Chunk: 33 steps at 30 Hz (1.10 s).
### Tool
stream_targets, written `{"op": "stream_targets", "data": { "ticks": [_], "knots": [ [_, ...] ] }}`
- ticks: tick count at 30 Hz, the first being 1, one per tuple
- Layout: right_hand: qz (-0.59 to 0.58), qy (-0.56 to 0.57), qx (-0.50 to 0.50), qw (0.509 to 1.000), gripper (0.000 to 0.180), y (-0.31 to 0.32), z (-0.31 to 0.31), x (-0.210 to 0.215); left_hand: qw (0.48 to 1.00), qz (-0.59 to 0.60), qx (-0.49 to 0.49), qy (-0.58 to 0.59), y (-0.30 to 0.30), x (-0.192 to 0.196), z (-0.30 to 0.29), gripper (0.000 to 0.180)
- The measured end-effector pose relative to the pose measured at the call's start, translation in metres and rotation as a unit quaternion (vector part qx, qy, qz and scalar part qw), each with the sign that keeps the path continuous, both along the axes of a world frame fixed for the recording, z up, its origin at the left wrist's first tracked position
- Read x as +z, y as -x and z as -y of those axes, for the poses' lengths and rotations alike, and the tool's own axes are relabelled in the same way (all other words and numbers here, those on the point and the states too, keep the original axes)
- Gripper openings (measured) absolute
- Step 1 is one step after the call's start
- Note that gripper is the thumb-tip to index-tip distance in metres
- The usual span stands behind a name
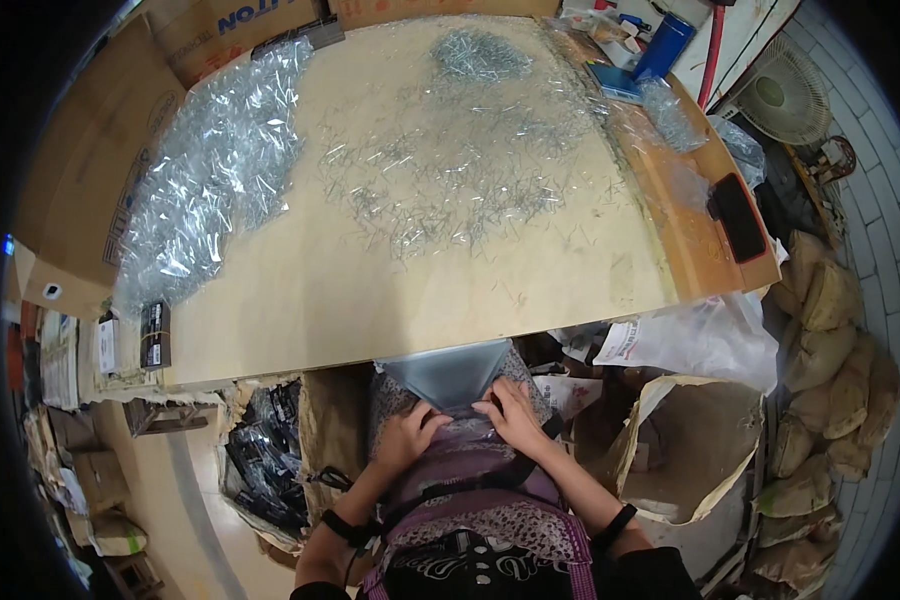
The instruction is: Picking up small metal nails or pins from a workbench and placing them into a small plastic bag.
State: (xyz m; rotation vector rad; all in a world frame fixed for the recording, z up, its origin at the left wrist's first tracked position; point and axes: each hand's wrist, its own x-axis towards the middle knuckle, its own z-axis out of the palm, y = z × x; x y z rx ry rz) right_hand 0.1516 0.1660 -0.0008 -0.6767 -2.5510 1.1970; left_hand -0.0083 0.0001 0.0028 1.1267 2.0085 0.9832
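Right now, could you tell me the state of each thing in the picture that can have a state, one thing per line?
Left hand: closed around the clear bag at the lap.
Right hand: pinching the clear bag's top edge.
Clear bag: held under the funnel's mouth.
Metal funnel: fixed at the table edge, narrowing downward.
Metal pins: spread loose over the table.
Clear wrappers: heaped on the left.
Black phone: lying flat, screen dark.

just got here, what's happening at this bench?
A person sits at a pale worktable, both hands below its near edge. The left hand and right hand pinch a small clear bag under a grey metal funnel fixed at the table edge. Small metal pins lie scattered on the tabletop, with a heap of clear bags at its left.
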Motion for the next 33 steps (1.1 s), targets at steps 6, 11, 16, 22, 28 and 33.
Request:
{"op": "stream_targets", "data": {
  "ticks": [6, 11, 16, 22, 28, 33],
  "knots": [
    [-0.263, -0.240, -0.140, 0.924, 0.024, 0.033, -0.018, 0.056, 0.994, 0.031, 0.019, -0.099, -0.008, 0.004, 0.007, 0.013],
    [-0.119, -0.334, -0.007, 0.935, 0.045, 0.120, -0.071, 0.142, 0.983, -0.010, -0.057, -0.176, -0.008, 0.013, -0.003, 0.013],
    [-0.042, -0.324, 0.071, 0.942, 0.048, 0.172, -0.099, 0.120, 0.986, 0.074, 0.002, -0.150, -0.012, 0.026, -0.007, 0.011],
    [-0.095, -0.175, 0.137, 0.970, 0.041, 0.124, -0.085, 0.138, 0.984, 0.096, 0.034, -0.147, -0.012, 0.024, 0.000, 0.011],
    [-0.145, -0.043, 0.047, 0.987, 0.055, 0.106, -0.101, 0.136, 0.981, 0.096, 0.046, -0.160, -0.014, 0.029, -0.005, 0.008],
    [-0.184, -0.099, -0.027, 0.977, 0.038, 0.111, -0.082, 0.125, 0.982, 0.111, 0.053, -0.140, -0.014, 0.033, -0.006, 0.011]
  ]
}}
